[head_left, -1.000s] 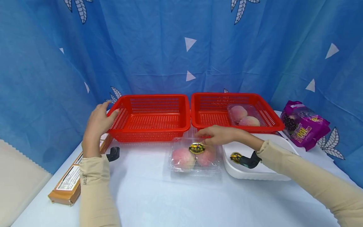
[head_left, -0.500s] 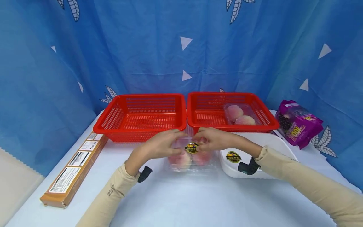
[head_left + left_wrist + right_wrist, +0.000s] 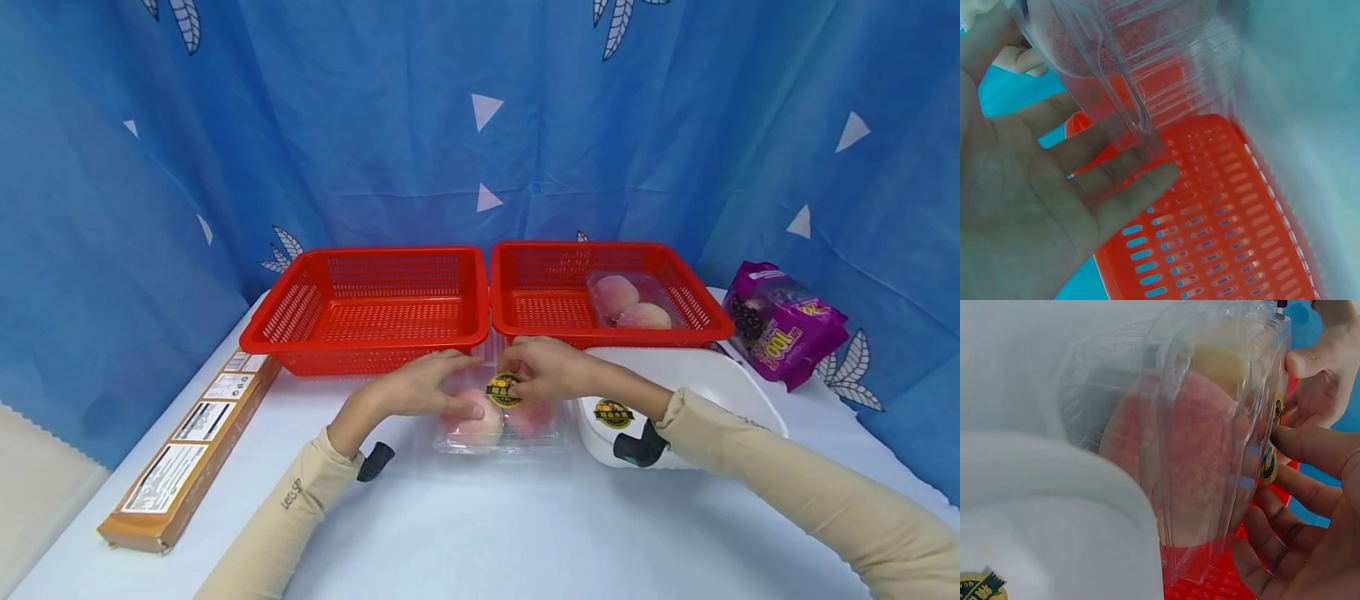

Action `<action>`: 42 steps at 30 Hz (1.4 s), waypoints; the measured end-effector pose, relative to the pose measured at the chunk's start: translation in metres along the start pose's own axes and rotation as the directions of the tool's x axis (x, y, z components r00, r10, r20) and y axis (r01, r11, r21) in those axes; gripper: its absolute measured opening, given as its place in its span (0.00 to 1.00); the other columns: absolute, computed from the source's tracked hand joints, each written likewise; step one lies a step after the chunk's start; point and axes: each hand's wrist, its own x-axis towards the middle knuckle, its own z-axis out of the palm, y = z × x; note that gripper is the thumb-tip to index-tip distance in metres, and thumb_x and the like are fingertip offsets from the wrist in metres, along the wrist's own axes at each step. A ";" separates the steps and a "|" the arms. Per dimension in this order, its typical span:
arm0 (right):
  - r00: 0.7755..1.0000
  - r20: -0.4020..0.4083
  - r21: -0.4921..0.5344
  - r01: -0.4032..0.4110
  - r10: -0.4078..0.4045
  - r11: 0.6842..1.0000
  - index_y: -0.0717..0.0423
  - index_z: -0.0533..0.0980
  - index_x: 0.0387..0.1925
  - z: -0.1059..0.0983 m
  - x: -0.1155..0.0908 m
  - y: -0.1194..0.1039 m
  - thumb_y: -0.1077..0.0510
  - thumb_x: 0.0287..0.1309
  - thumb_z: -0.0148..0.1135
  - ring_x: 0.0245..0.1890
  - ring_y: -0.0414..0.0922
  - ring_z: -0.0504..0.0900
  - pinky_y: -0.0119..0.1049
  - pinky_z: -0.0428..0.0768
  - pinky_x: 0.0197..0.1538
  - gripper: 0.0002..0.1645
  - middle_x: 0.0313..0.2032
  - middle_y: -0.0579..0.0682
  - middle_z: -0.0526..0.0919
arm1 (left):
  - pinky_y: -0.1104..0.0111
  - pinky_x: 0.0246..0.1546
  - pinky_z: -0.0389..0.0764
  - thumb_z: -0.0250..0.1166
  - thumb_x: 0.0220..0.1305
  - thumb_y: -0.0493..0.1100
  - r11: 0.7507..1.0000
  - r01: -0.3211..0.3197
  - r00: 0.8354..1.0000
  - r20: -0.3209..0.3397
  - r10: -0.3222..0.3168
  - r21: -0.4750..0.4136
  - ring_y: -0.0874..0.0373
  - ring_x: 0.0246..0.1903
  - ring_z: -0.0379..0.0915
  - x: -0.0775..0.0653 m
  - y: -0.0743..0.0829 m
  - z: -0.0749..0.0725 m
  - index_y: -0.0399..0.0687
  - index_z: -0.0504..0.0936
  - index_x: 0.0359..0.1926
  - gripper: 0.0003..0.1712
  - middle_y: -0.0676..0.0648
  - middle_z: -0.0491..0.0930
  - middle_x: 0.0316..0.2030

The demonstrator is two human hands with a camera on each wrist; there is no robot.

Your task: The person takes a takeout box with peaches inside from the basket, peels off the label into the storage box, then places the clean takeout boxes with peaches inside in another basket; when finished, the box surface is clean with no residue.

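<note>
Peaches (image 3: pixel 480 432), two, side by side inside a clear clamshell (image 3: pixel 517 444), flat on the white surface (image 3: pixel 450 533)! In from the left side, left grip (image 3: pixel 420 387) at the clamshell's top: wide, fingers outstretched, palm in plain sight of the wrist camera, thumb over the left peach. Facing it, right grip (image 3: pixel 555 367): fingers bent and spread against the top, thumb right across the round black-and-gold sticker (image 3: pixel 504 390), gap from thumb to forefinger narrow. Pinching or merely pressing? Impossible to tell. Behind, left red basket (image 3: pixel 367 344), perforated floor on show; just beside it, right red basket (image 3: pixel 540 332), and inside, toward its right end, a second clamshell (image 3: pixel 656 287) with more peaches. Near the first clamshell, on the right, white tray (image 3: pixel 720 392), similar sticker at its left part, partly beneath the right sleeve (image 3: pixel 787 458). Farther right, purple bag (image 3: pixel 787 333), tilted, yellow lettering up front. Away to the left, long brown carton (image 3: pixel 183 467), slantwise, white labels facing up, far end close by the left red basket. Across the back, blue curtain (image 3: pixel 375 125), pale triangles and leaf shapes.
</note>
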 end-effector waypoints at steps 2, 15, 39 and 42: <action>1.000 -0.004 -0.003 -0.002 0.002 1.000 0.53 0.81 0.41 0.000 0.000 -0.001 0.60 0.52 0.67 0.32 0.42 0.73 0.30 0.76 0.34 0.12 0.34 0.44 0.77 | 0.51 0.66 0.62 0.67 0.55 0.63 1.000 -0.002 1.000 -0.002 0.002 0.006 0.48 0.67 0.57 0.000 0.000 0.000 0.49 0.63 0.71 0.47 0.44 0.64 0.67; 0.997 -0.017 0.040 0.076 -0.075 0.996 0.53 0.76 0.30 0.003 0.003 0.000 0.65 0.57 0.62 0.27 0.39 0.71 0.29 0.74 0.32 0.04 0.26 0.42 0.77 | 0.52 0.65 0.64 0.68 0.55 0.62 1.000 0.010 1.000 0.004 -0.010 -0.009 0.48 0.65 0.60 0.001 0.002 0.004 0.48 0.63 0.71 0.47 0.43 0.64 0.66; 1.000 -0.007 0.399 0.006 -0.004 0.917 0.58 0.74 0.36 -0.036 -0.034 0.026 0.65 0.59 0.61 0.34 0.50 0.77 0.43 0.83 0.42 0.04 0.31 0.51 0.79 | 0.51 0.64 0.64 0.68 0.54 0.63 1.000 0.014 1.000 -0.002 -0.014 0.014 0.48 0.65 0.60 0.003 0.001 0.003 0.48 0.64 0.70 0.47 0.44 0.65 0.66; 1.000 0.030 0.390 -0.013 0.002 0.921 0.59 0.74 0.36 -0.043 -0.043 0.035 0.65 0.58 0.61 0.34 0.49 0.78 0.38 0.83 0.41 0.05 0.31 0.50 0.79 | 0.51 0.64 0.64 0.68 0.54 0.63 1.000 0.017 1.000 -0.004 -0.017 0.016 0.48 0.64 0.61 0.002 0.001 0.003 0.49 0.65 0.70 0.47 0.44 0.66 0.65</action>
